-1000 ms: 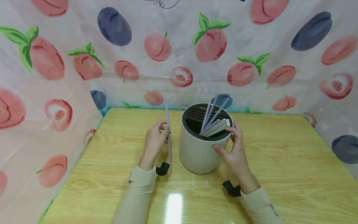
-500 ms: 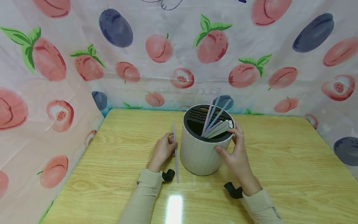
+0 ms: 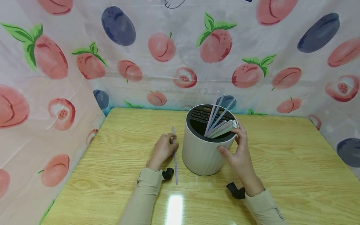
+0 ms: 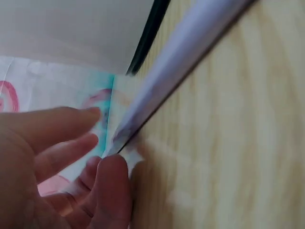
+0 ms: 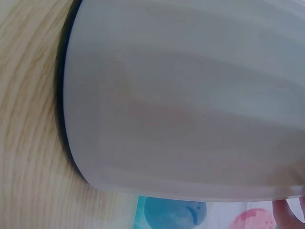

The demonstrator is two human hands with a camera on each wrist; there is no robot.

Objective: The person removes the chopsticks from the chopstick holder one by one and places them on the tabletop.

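Observation:
A thin purple straw (image 3: 175, 167) lies on the table left of a white round knife holder with a black slotted top (image 3: 202, 156). My left hand (image 3: 163, 149) is over the straw; in the left wrist view its thumb (image 4: 113, 186) is beside the straw (image 4: 167, 71), and the index finger is raised apart from it. My right hand (image 3: 239, 159) grips the holder's right side, thumb in front and fingers around the far side by the rim. Several pink and blue straws (image 3: 215, 115) stand in the holder's opening, next to a pale bundle of straws (image 3: 223, 129) leaning right.
The holder stands upright on a wood-grain table (image 3: 295, 168). Behind and at the sides hangs a fruit-print cloth (image 3: 185, 34). Light glares off the table (image 3: 175, 209) near the front.
My left hand has come down and nearer, lowering the purple straw onto the table, and its fingers have loosened from it. The right hand keeps its hold on the knife holder.

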